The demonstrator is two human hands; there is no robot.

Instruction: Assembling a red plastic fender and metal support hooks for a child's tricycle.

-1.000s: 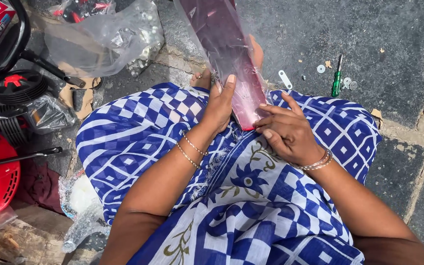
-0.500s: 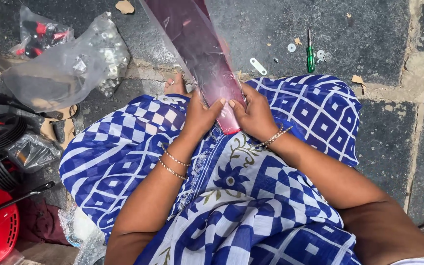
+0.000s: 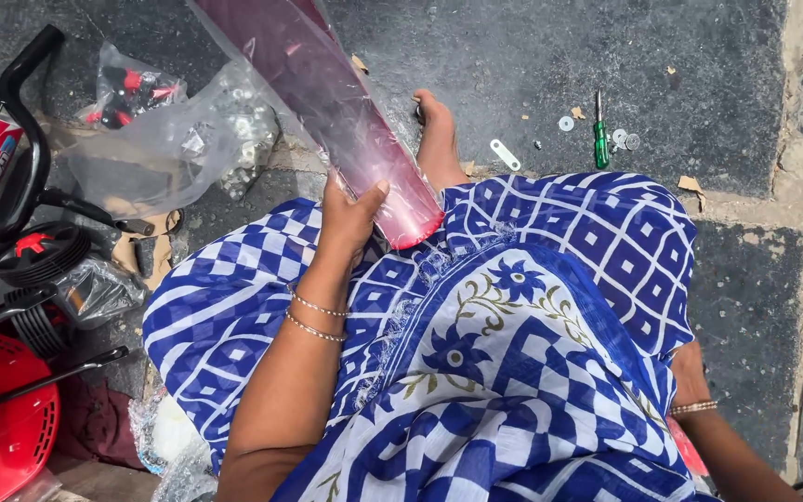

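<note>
since earlier: right hand (image 3: pixel 694 376) has left the dark red blade (image 3: pixel 327 102) and dropped to the right side by the hip; only the left hand (image 3: pixel 350 218) is on it now, and i see the view shifted so the foot (image 3: pixel 437 139) shows.
left grip: fingers and thumb clamped around the lower end of the blade, close to its rounded tip.
right grip: mostly hidden behind the blue-and-white cloth (image 3: pixel 476 363); i cannot tell whether it is apart or together, or whether it holds anything.
where the blade is: it rises from the lap, tilted up and to the left, its top end running out of the picture.
how it looks: long, flat, glossy dark red, wrapped in a clear plastic sleeve (image 3: pixel 392 200) that wrinkles and catches the light.
progress: as i judge it, the sleeve is on along the whole visible length, so unwrapping is not yet done; the green screwdriver (image 3: pixel 599 139), washers (image 3: pixel 566 123) and small metal plate (image 3: pixel 505 154) lie untouched on the stone floor (image 3: pixel 745 84).
nearby: clear bag of parts (image 3: pixel 132 153) and a red housing (image 3: pixel 2 437) at left.
</note>
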